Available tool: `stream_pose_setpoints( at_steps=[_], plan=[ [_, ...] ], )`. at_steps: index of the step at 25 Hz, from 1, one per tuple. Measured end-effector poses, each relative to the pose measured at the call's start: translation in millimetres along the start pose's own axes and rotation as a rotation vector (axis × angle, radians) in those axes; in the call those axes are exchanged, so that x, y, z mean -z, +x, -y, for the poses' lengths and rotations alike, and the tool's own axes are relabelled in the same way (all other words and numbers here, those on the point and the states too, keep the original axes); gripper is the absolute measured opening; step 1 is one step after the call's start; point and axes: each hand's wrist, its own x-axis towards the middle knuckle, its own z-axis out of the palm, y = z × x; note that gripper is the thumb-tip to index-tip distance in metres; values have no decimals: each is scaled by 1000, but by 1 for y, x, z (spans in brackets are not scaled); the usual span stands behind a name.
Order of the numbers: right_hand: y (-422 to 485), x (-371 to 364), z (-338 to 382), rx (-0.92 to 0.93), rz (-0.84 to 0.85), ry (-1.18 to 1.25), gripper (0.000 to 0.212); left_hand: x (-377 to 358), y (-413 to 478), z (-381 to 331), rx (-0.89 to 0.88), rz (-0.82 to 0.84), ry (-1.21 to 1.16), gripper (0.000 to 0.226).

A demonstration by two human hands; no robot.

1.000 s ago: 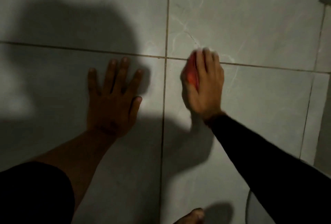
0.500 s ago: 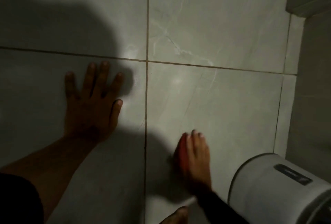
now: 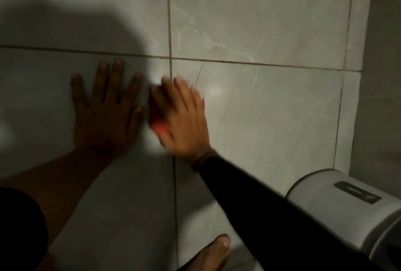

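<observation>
Grey marbled floor [image 3: 271,114], dark grout [image 3: 238,62] crossing. The left hand [image 3: 104,114] lies flat on it, red pad [image 3: 159,128] just beside, grey container [image 3: 325,210] far right.

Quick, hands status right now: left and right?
The left hand: open, flat on the floor tile.
The right hand: holds the red scrubber against the tile; the grip is motion-blurred.
</observation>
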Motion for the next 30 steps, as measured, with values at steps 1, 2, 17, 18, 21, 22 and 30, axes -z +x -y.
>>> stream_pose_setpoints(
  at_steps=[1,2,17,18,21,22,30],
  plan=[
    [-45,-7,12,22,78,-3,82,2,-1,1,1,6,-8,71],
    [-88,-7,14,11,148,-15,78,3,-1,1,0,11,-6,71],
    [-108,-3,10,-545,3,130,90,48,8,-13,3,320,115,73],
    [-120,5,8,-715,-20,241,85,64,11,-15,-5,433,143,75],
    [-128,58,-5,-1088,-134,690,70,123,7,-34,44,775,89,75],
    [-132,81,-9,-1129,-187,827,66,143,-3,-51,87,862,-20,74],
    [-278,312,30,-1518,-865,1754,24,314,-88,-324,431,1112,-935,32]
  ],
)
